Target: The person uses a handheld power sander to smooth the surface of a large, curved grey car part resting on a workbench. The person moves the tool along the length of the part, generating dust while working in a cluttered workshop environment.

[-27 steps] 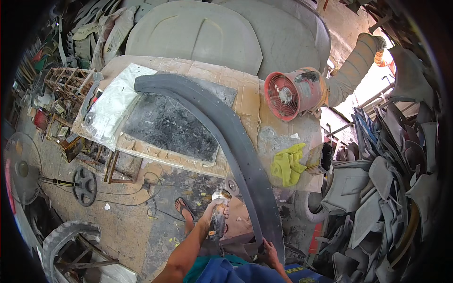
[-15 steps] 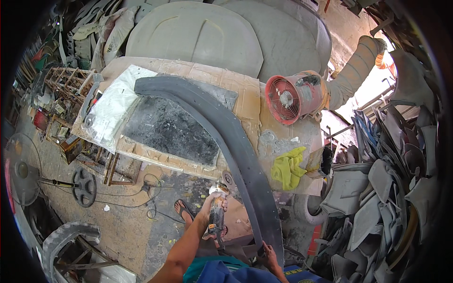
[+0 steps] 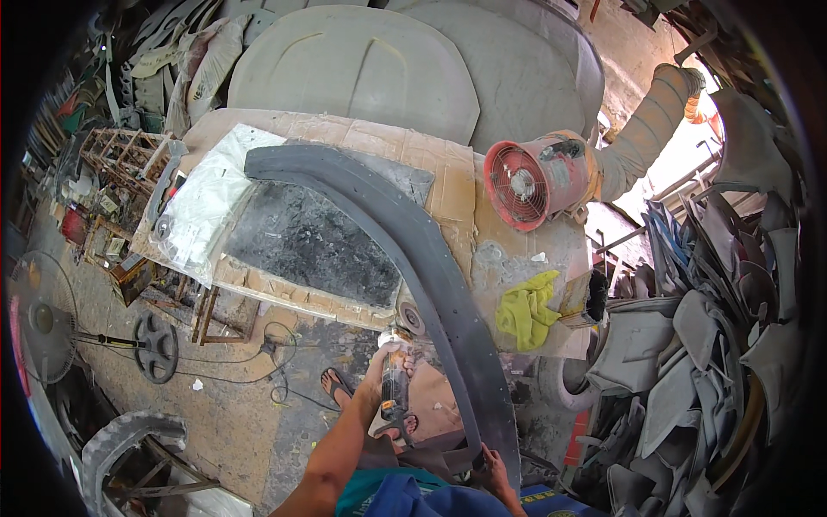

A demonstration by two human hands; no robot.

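My left hand [image 3: 389, 355] is closed round the head end of an angle grinder [image 3: 394, 389], whose body hangs down toward me. Its round disc [image 3: 413, 318] stands close to the inner edge of a long, dark grey curved panel [image 3: 461, 332] shaped like a wheel-arch trim; I cannot tell whether they touch. The panel's far end lies on the worktable, and its near end reaches to my body. There my right hand [image 3: 493, 472] grips the panel's lower end by its inner edge, some fingers hidden.
A cardboard-covered worktable [image 3: 448, 185] carries a plastic sheet [image 3: 207, 202], a yellow-green cloth [image 3: 527, 312] and a red blower [image 3: 521, 183] with a duct. Cables [image 3: 280, 366] trail over the floor at left, near a standing fan [image 3: 41, 317]. Grey panels [image 3: 633, 353] are heaped at right.
My left hand has moved the grinder slightly away from me, so its disc sits higher along the panel's inner edge. My right hand keeps its place on the panel.
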